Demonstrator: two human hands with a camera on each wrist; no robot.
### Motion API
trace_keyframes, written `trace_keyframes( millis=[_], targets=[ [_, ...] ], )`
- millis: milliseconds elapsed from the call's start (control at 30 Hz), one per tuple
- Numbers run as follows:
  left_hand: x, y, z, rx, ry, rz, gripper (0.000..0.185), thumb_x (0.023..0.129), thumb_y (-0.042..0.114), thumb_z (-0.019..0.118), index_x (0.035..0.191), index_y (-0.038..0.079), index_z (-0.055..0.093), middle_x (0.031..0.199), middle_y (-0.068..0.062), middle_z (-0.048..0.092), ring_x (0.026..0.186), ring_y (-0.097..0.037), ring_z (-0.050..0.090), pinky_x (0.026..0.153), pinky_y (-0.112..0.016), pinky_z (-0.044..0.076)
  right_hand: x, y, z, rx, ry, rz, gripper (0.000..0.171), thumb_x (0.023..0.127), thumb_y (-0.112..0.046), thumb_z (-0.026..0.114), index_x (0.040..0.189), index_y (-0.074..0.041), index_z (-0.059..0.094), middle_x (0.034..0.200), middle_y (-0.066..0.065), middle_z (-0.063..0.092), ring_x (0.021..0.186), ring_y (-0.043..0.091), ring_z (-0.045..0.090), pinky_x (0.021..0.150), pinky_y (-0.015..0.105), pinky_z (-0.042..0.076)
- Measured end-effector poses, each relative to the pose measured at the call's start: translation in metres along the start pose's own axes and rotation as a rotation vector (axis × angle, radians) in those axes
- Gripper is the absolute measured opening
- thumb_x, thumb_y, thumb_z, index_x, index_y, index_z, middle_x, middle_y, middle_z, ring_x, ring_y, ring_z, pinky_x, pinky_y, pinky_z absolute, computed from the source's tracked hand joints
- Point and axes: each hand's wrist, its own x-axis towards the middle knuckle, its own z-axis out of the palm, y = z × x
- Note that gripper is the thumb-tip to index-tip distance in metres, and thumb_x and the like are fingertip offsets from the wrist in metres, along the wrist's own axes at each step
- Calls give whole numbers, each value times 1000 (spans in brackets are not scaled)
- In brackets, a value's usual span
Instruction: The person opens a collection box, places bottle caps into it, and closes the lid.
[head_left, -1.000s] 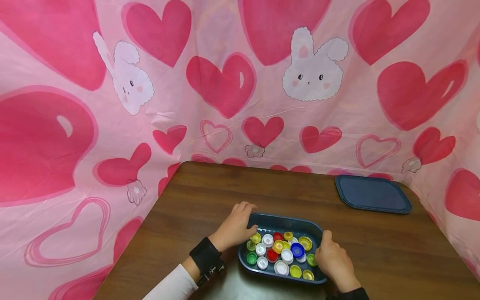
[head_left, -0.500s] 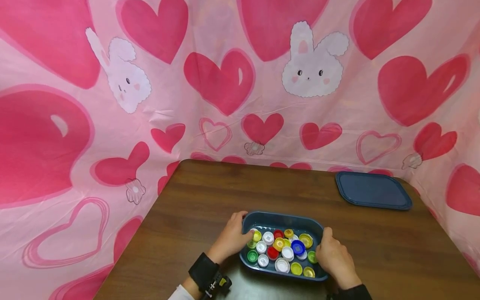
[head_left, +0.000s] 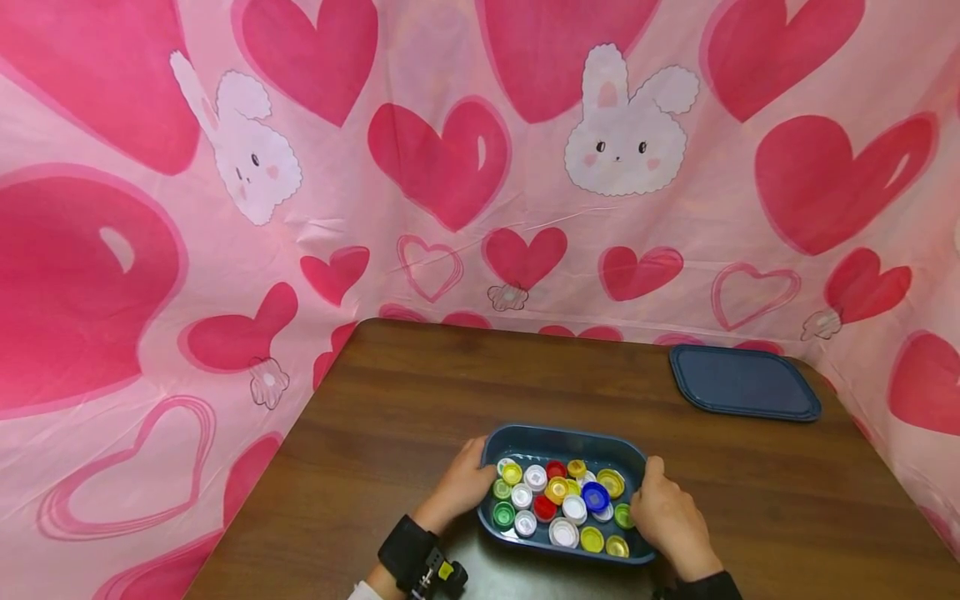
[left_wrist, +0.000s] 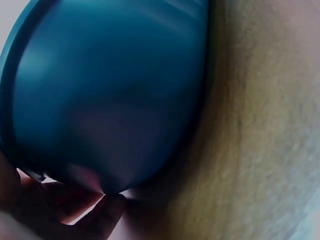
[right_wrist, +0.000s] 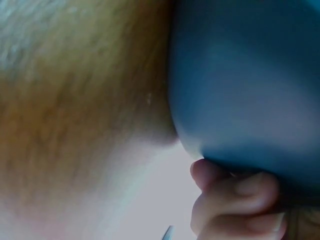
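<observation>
Container: my blue container (head_left: pixel 564 440) sits on the wooden table (head_left: pixel 420 400) at the near edge, close to 6 o'clock in the head view, with both my hands on its ends.
Left hand: my left hand (head_left: pixel 459 487) grips the container's end at its 9 o'clock side, thumb over the rim; the left wrist view shows my fingers (left_wrist: pixel 75 210) curled under the blue wall (left_wrist: pixel 105 95).
Right hand: my right hand (head_left: pixel 667 518) grips the end at 3 o'clock, thumb up along the rim; the right wrist view shows my fingers (right_wrist: pixel 235 200) tucked beneath the blue underside (right_wrist: pixel 250 80).
Contents: bottle caps (head_left: pixel 562 504) fill the container, white, yellow, green, red and one blue, lying close together.
Lid: a flat blue lid (head_left: pixel 742 383) lies on the table at about 2 o'clock from the container, well apart from it.
Backdrop: pink cloth with hearts and bunnies (head_left: pixel 622 142) surrounds the table.
</observation>
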Motion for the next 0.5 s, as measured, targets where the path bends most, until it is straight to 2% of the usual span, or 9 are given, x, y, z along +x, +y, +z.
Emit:
trace_keyframes(
  millis=[267, 400, 500],
  targets=[
    [-1, 2, 6, -59, 45, 37, 49, 91, -1, 50, 139, -9, 51, 136, -26, 52, 128, -45, 49, 109, -63, 36, -2, 2, -2, 3, 14, -18, 38, 96, -15, 53, 123, 5, 36, 87, 21, 61, 70, 30, 58, 60, 45, 48],
    [-1, 2, 6, -45, 61, 41, 49, 89, -3, 49, 138, -10, 51, 136, -27, 53, 128, -45, 49, 109, -63, 36, -1, 2, -2, -1, 24, -28, 38, 97, -17, 54, 123, 5, 37, 90, 22, 62, 72, 31, 60, 61, 47, 49],
    [-2, 3, 6, -14, 51, 21, 49, 91, -2, 49, 139, -11, 50, 136, -27, 52, 128, -45, 49, 110, -63, 36, -1, 2, -1, 5, 9, -26, 42, 99, -24, 55, 124, 6, 38, 94, 25, 63, 75, 34, 62, 62, 48, 50]
  ],
)
